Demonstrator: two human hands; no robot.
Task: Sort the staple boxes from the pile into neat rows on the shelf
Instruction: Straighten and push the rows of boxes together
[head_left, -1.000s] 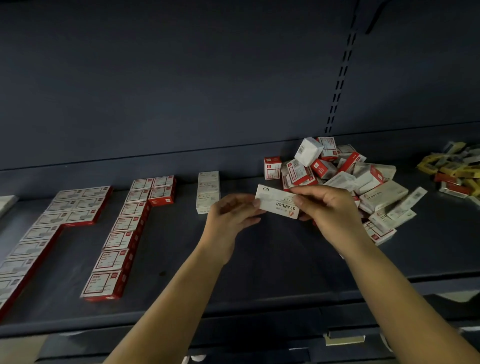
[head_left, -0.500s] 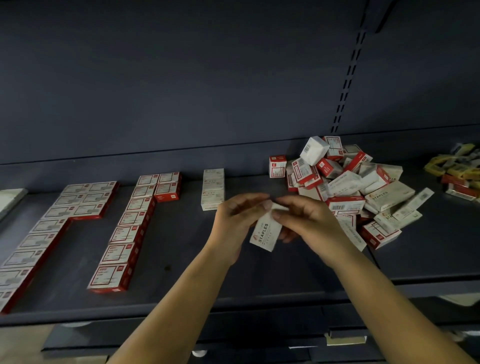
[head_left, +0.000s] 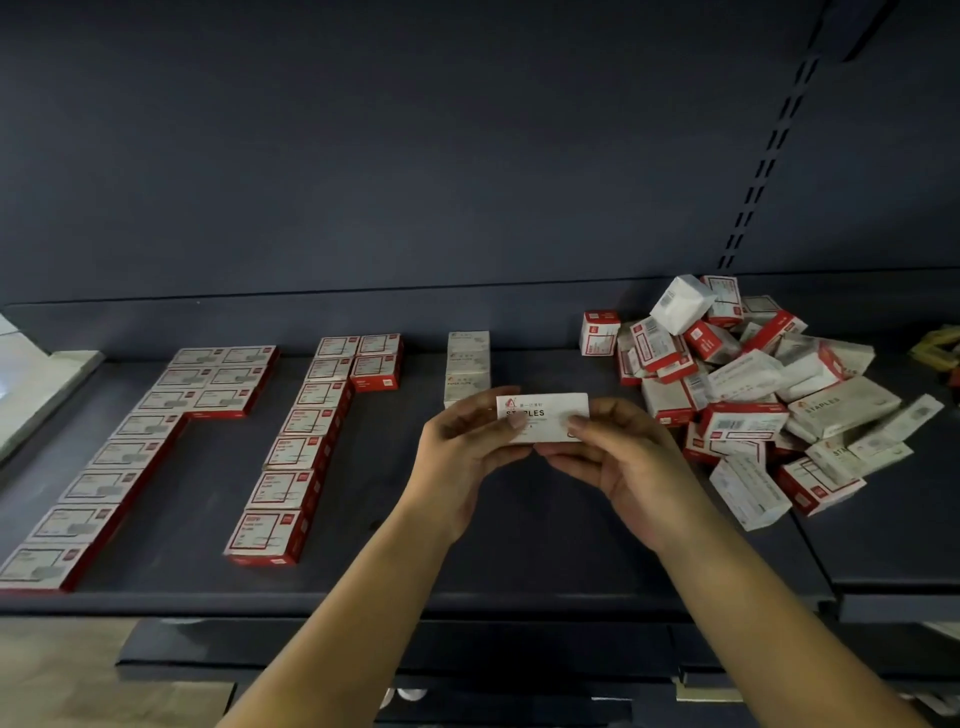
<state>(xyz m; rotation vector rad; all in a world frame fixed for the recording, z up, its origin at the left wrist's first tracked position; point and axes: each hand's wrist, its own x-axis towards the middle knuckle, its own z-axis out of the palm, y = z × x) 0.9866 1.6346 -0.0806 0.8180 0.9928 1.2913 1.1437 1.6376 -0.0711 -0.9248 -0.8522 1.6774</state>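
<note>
Red-edged flat cardboard boxes (head_left: 283, 457) form rows at 9 o'clock on the dark matte shelf (head_left: 519, 561). A short white-carton row (head_left: 467, 366) lies at 11 o'clock from the hands. The left hand (head_left: 462, 457) and right hand (head_left: 623, 462) both pinch one white rectangular cardboard box marked STAPLES (head_left: 543, 418), long axis left-right, above the shelf. The left hand is nearer that row. The jumbled pile (head_left: 753, 395) sits at 2 o'clock.

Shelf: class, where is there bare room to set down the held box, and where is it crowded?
Bare shelf lies below the hands, between the red rows and the pile, and in front of the white row. The pile is crowded.
</note>
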